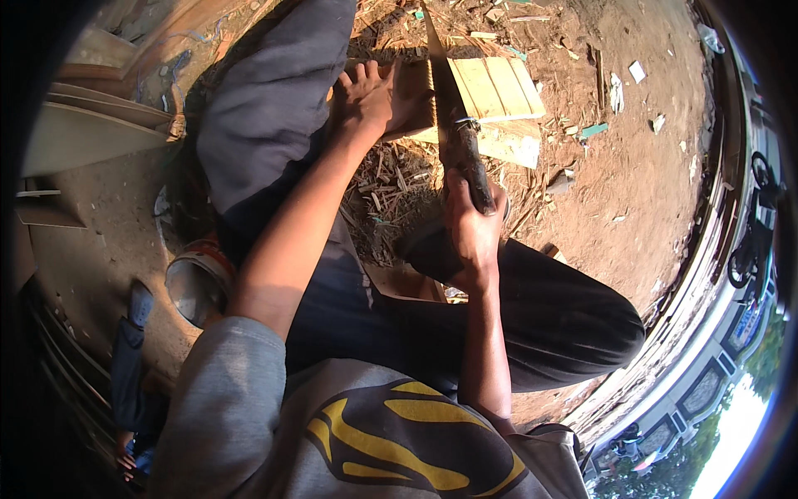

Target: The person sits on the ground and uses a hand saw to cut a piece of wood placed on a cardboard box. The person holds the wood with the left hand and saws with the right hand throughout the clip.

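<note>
My right hand (475, 223) is wrapped round the dark handle of a handsaw (450, 96). The saw's long blade points away from me and lies across a wooden board, whose sunlit, grooved end (496, 87) shows to the right of the blade. On the left of the blade the board is in shadow. There my left hand (366, 98) lies on it with fingers spread, close to my trouser leg. A second pale piece of wood (511, 143) shows beneath the grooved end. The cutting edge is partly hidden where it meets the wood.
Wood chips and shavings (386, 185) cover the ground below the board. A round bucket (198, 287) stands by my left leg, and flat panels (100, 133) lie at the far left. Another person's leg (129, 366) shows at lower left. Motorbikes (752, 229) stand at the right rim.
</note>
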A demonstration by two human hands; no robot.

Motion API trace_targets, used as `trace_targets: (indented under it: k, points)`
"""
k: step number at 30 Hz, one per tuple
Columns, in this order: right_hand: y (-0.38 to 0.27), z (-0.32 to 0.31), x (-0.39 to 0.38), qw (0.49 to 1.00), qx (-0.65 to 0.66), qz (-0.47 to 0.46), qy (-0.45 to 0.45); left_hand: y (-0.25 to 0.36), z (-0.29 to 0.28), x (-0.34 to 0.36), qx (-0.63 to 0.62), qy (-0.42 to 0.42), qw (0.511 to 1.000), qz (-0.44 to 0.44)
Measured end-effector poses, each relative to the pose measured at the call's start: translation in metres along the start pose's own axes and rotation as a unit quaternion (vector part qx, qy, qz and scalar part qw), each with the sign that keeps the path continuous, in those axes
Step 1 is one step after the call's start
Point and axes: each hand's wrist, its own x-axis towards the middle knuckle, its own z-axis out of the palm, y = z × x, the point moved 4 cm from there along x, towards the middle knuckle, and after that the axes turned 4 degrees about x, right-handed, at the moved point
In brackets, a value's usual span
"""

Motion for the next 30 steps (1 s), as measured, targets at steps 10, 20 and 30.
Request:
trace_targets:
  k: [10, 20, 30]
  points:
    - [0.013, -0.005, -0.015, 0.998, 0.036, -0.045, 0.036, 0.004, -0.008, -0.001, -0.016, -0.024, 1.0, 0.002]
    - [0.017, -0.011, -0.036, 1.0, 0.009, 0.007, 0.016, 0.005, -0.004, 0.003, -0.051, -0.045, 0.997, -0.02]
    - [0.005, 0.002, -0.021, 0.998, 0.0, -0.055, 0.023, 0.002, 0.001, 0.002, 0.035, -0.004, 0.999, 0.021]
